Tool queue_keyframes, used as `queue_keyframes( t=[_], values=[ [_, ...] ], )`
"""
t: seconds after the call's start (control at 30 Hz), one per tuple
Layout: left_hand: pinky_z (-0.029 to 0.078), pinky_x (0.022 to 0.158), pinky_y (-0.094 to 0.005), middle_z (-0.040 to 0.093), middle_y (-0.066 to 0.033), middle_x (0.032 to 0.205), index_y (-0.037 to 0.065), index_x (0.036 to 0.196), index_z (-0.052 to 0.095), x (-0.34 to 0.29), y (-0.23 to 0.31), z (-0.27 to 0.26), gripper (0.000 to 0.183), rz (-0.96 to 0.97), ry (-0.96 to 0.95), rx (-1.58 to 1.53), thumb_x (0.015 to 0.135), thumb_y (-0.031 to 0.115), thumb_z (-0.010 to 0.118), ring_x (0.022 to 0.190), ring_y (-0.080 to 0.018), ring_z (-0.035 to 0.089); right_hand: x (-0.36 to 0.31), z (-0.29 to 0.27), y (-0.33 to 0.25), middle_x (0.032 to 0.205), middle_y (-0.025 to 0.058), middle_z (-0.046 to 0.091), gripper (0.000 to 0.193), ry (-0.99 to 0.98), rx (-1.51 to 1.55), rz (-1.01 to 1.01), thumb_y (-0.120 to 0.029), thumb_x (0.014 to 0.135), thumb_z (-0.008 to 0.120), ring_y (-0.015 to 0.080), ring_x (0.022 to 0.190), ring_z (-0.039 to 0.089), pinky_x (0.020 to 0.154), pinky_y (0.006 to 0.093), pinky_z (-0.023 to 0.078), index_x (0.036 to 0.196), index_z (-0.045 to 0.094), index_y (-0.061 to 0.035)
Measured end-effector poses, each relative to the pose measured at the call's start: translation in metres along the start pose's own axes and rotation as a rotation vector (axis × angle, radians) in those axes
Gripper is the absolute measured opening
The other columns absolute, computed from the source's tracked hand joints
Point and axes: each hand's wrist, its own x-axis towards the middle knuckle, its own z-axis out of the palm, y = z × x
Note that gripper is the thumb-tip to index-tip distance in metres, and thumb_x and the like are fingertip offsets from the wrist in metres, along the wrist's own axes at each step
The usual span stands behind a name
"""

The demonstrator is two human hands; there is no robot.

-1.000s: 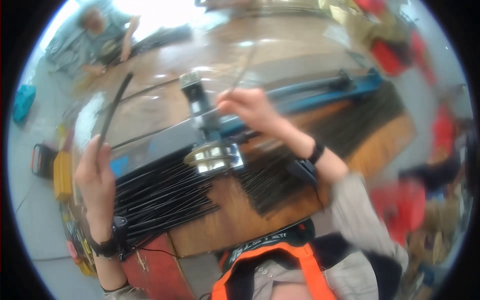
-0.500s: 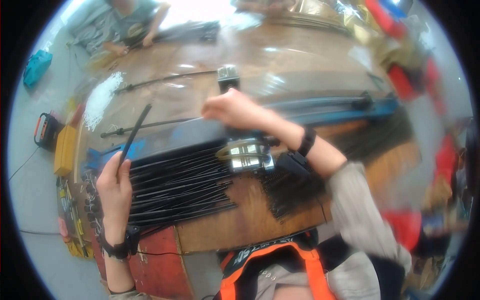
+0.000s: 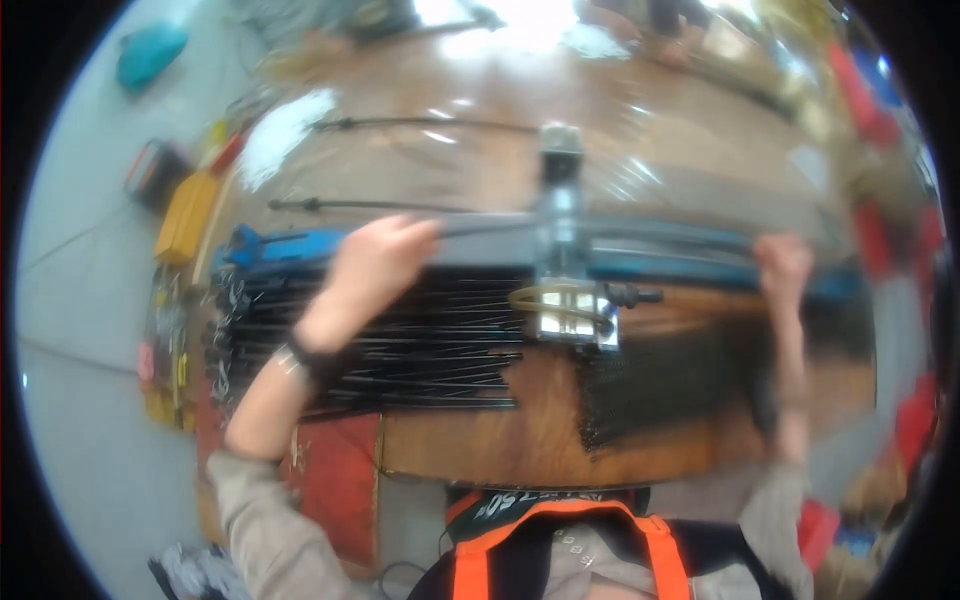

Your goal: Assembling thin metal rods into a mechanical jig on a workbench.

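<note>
Both hands have spread apart, left hand [image 3: 375,265] and right hand [image 3: 783,268] gripping the rod [image 3: 640,238].

Both hands, left hand [image 3: 375,262] and right hand [image 3: 783,265], grip a long grey bar [image 3: 500,235] above black rods [image 3: 400,345].

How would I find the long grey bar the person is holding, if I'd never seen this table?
Start at the wooden table and the pile of thin black rods along its near edge. Just beyond them a long grey bar runs crosswise, with the left hand on it and the right hand at its far end. It is thicker and paler than the rods.
</note>
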Motion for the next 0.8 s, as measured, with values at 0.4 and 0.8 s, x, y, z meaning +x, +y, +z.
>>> queue_keyframes(
  t=[0.4, 0.8],
  values=[
    [0.05, 0.064, -0.0449, 0.06, -0.0145, 0.075, 0.007, 0.078, 0.065, 0.063, 0.03, 0.065, 0.02, 0.09, 0.077, -0.202, 0.089, 0.023, 0.066, 0.071, -0.0354, 0.061, -0.012, 0.006, -0.007, 0.083, 0.0121, 0.059, 0.005, 0.026, 0.098, 0.22, -0.006, 0.088, 0.064, 0.031, 0.084, 0.057, 0.086, 0.0415, 0.043, 0.09, 0.06, -0.0028],
    [0.049, 0.064, -0.0447, 0.062, -0.0156, 0.08, 0.007, 0.081, 0.07, 0.054, 0.034, 0.069, 0.017, 0.003, 0.162, -0.363, 0.087, 0.022, 0.069, 0.072, -0.0371, 0.061, -0.021, -0.002, -0.017, 0.106, 0.0112, 0.067, 0.018, -0.036, 0.03, 0.32, -0.006, 0.088, 0.064, 0.0298, 0.111, 0.059, 0.103, 0.0412, 0.039, 0.106, 0.067, -0.0045]
  ],
)
